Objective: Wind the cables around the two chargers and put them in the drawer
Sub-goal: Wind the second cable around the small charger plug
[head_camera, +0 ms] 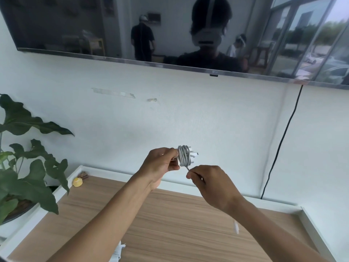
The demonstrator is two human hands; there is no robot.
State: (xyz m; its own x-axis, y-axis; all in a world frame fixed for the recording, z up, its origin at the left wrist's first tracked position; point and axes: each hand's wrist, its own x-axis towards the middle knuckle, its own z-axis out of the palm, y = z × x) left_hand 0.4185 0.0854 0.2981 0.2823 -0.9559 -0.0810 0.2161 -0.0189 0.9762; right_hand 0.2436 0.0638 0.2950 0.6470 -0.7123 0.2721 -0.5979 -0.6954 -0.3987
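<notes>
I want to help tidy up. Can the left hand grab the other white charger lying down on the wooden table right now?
Probably not yet. The left hand is full, holding the charger with its cable wound on, up above the wooden table. The other charger lies free near the bottom edge, under the left forearm.

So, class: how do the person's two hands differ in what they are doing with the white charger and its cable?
The left hand grips the white charger wrapped in coils; the right hand pinches only the loose white cable end. The left sits higher, the right lower. Both are raised above the wooden tabletop.
</notes>
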